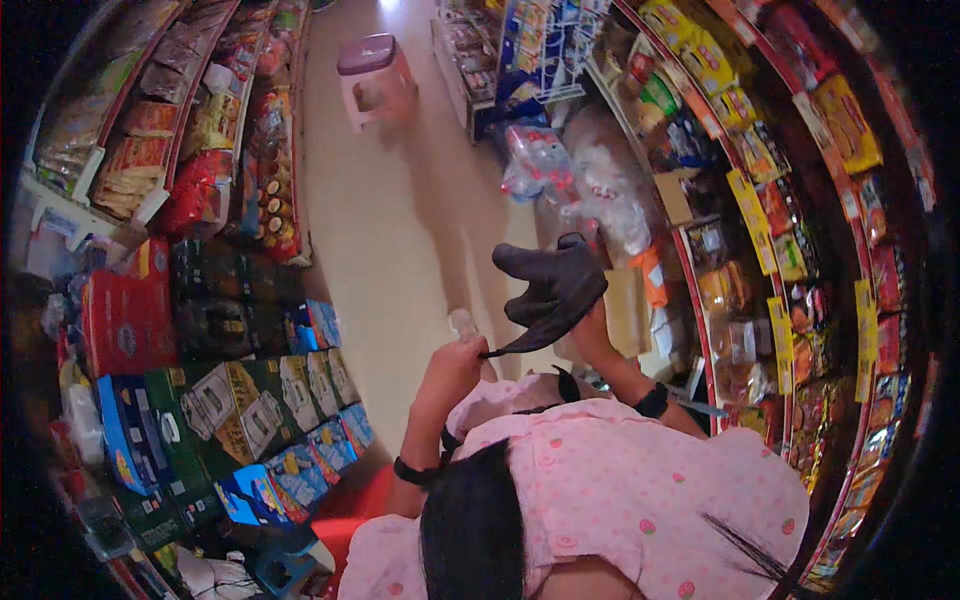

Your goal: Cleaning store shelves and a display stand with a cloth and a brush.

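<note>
A person in a pink strawberry-print top (640, 480) works a black glove (552, 292) in a shop aisle, nearer the person than the maroon-topped pink stool (375, 82) and to its right. The left hand (455, 372), thumb and fingers together, is clamped on the glove's cuff edge, which stretches out taut toward it. The right hand (568, 298) sits inside the glove, its covered fingers spread apart. Dark bands (654, 401) circle both wrists. To the stool's left rise shelves of packaged goods (135, 160); on the near side of it, also left, stand a red carton (128, 320) and green cartons (255, 410). To the stool's right lie clear plastic bags (612, 195), with racks of bright packets (790, 255) farther right.
</note>
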